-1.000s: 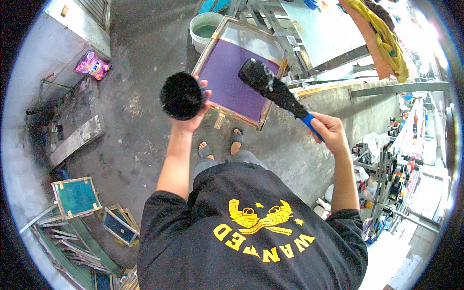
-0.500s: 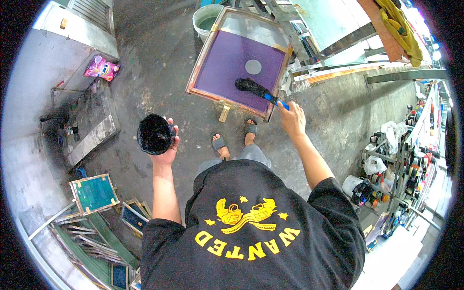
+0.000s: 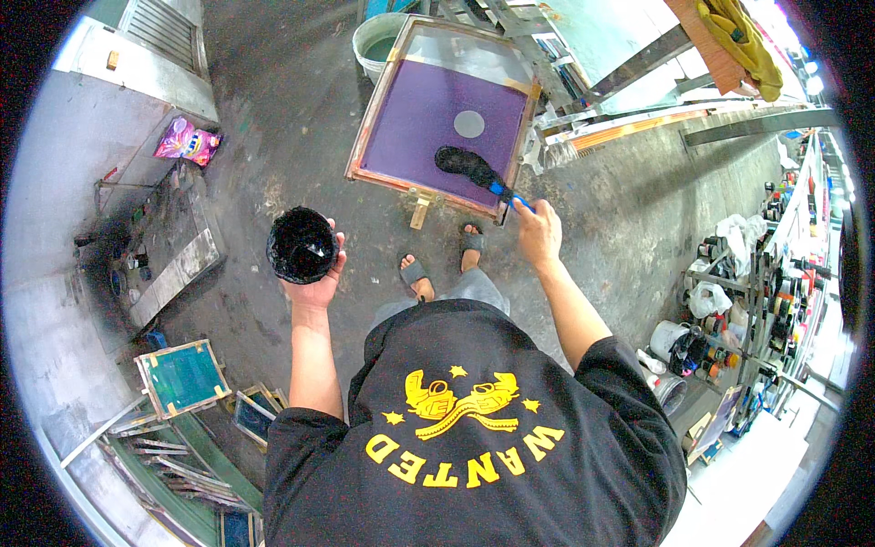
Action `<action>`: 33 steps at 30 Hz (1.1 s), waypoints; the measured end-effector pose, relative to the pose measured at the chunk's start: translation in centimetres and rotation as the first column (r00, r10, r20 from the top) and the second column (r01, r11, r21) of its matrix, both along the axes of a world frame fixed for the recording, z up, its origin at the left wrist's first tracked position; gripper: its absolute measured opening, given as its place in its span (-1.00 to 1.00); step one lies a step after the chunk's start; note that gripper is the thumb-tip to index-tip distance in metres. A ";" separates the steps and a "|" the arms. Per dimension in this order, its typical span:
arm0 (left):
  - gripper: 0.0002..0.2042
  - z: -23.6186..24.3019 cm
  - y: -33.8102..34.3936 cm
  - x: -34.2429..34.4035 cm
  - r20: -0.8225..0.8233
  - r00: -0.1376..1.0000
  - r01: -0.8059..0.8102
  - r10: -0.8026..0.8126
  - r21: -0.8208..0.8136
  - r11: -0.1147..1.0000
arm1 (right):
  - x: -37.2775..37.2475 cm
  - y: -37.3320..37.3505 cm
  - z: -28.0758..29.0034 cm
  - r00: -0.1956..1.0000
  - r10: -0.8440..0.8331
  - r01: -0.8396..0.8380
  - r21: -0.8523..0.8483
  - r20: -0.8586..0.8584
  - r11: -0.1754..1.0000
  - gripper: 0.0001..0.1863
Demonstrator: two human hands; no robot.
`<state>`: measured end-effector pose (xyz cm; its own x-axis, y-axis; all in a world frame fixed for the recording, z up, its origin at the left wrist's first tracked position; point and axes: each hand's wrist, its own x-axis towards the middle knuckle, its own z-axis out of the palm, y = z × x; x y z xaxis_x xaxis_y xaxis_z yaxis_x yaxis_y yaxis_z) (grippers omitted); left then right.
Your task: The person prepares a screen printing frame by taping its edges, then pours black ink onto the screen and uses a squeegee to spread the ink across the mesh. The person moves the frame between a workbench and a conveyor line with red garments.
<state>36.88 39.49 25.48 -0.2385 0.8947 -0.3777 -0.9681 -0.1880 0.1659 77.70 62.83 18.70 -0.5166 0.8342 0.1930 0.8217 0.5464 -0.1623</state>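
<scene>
- Left hand (image 3: 315, 288) is cupping a black bowl (image 3: 302, 246), fingers half-curled.
- Right hand (image 3: 540, 232), closed, is gripping a blue-handled tool (image 3: 467, 166), its end over the purple screen (image 3: 410, 118).
- Tool's seemingly working there; next move's calling for a level bowl.

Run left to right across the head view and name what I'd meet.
Pink-purple plastic packet → round black bowl → rectangular purple panel in a wooden frame → crumpled yellow-green cloth.
</scene>
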 end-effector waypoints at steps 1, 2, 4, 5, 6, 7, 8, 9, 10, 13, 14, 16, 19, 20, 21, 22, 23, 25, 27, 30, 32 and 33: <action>-0.36 -0.1 0.0 -0.2 -0.027 1.000 0.005 -0.005 0.003 1.000 | 0.4 -0.5 -0.2 0.997 -0.068 0.068 -0.034 -0.021 0.997 -0.59; -0.36 0.0 -0.1 -0.3 -0.053 0.999 0.009 -0.008 0.007 1.000 | 0.9 -1.6 -0.5 0.990 -0.135 0.132 -0.069 -0.040 0.989 -0.60; -0.36 0.1 0.0 -0.3 -0.045 0.999 0.022 -0.022 0.009 1.000 | 0.4 -3.5 -1.3 0.965 -0.256 0.245 -0.154 -0.053 0.957 -0.62; -0.37 0.3 0.0 -0.3 -0.042 0.999 0.031 -0.030 0.008 0.999 | -1.1 -4.4 -1.7 0.962 -0.268 0.251 -0.209 -0.057 0.945 -0.63; -0.37 0.2 0.0 -0.4 -0.036 0.999 0.029 -0.029 -0.008 1.000 | -3.3 -5.2 -1.7 0.960 -0.273 0.249 -0.251 -0.064 0.935 -0.62; -0.38 0.1 0.0 -0.4 -0.028 0.999 0.028 -0.028 -0.025 0.999 | -5.1 -5.7 -1.6 0.958 -0.278 0.247 -0.294 -0.069 0.923 -0.62; -0.38 0.1 0.1 -0.3 -0.019 0.999 0.029 -0.030 -0.039 0.999 | -6.2 -5.8 -2.1 0.963 -0.238 0.199 -0.256 -0.128 0.946 -0.63; -0.38 0.2 0.1 -0.3 -0.032 0.999 0.032 -0.033 -0.050 0.998 | -6.9 -5.5 -2.4 0.963 -0.195 0.153 -0.216 -0.184 0.964 -0.63; -0.39 0.3 -0.1 -0.4 -0.046 0.998 0.029 -0.032 -0.060 0.998 | -6.7 -4.7 -2.3 0.984 -0.126 0.104 -0.174 -0.123 0.979 -0.64; -0.37 0.1 -0.4 -0.6 -0.053 0.998 0.034 -0.034 0.004 0.999 | -2.8 -1.7 -0.3 0.998 -0.039 0.043 -0.099 0.043 0.994 -0.64; -0.36 -0.2 -0.5 -0.8 -0.049 0.998 0.035 -0.033 0.040 0.999 | -1.1 -1.3 -0.1 0.998 -0.051 0.053 -0.060 0.036 0.997 -0.66; -0.36 -0.8 -0.6 -1.0 -0.071 0.997 0.028 -0.026 0.017 0.999 | 0.8 -1.6 0.4 0.995 -0.099 0.099 0.006 -0.009 0.995 -0.63; -0.38 -1.6 -0.1 -0.9 -0.057 0.998 0.018 -0.020 -0.041 0.999 | -0.2 -3.9 0.6 0.971 -0.210 0.202 -0.080 -0.111 0.976 -0.66; -0.38 -1.7 0.1 -0.8 -0.045 0.999 0.017 -0.020 -0.065 0.998 | -0.4 -4.7 -0.1 0.964 -0.247 0.231 -0.142 -0.102 0.962 -0.68; -0.39 -1.8 0.4 -0.5 -0.043 0.999 0.007 -0.010 -0.062 0.998 | -0.7 -5.5 -0.7 0.955 -0.293 0.282 -0.166 -0.042 0.945 -0.67; -0.40 -1.8 0.6 -0.2 -0.043 0.999 -0.009 0.006 -0.061 0.998 | -1.3 -6.2 -0.3 0.946 -0.315 0.299 -0.176 -0.071 0.938 -0.67; -0.41 -1.8 1.0 0.1 -0.043 0.999 -0.024 0.021 -0.060 0.998 | -1.9 -6.5 0.2 0.936 -0.337 0.315 -0.186 -0.099 0.931 -0.67; -0.46 -1.7 1.8 0.3 -0.048 0.999 -0.013 0.007 -0.116 0.993 | -2.5 -6.7 1.1 0.929 -0.338 0.298 -0.236 -0.151 0.925 -0.67; -0.49 -1.6 2.7 0.6 -0.089 0.996 0.004 -0.011 -0.087 0.996 | -2.7 -6.6 1.7 0.921 -0.353 0.302 -0.271 -0.166 0.914 -0.68; -0.48 -1.5 5.3 1.4 -0.121 0.993 -0.012 0.009 -0.025 1.000 | -2.2 -5.6 3.4 0.916 -0.327 0.251 -0.303 -0.232 0.919 -0.71; -0.46 -2.0 6.6 1.3 -0.150 0.988 0.014 -0.026 -0.080 0.997 | -2.2 -5.6 7.3 0.856 -0.323 0.164 -0.381 -0.404 0.910 -0.69; -0.46 -2.4 7.3 1.1 -0.146 0.987 0.044 -0.064 -0.137 0.990 | -2.0 -5.6 9.8 0.815 -0.408 0.159 -0.517 -0.411 0.841 -0.68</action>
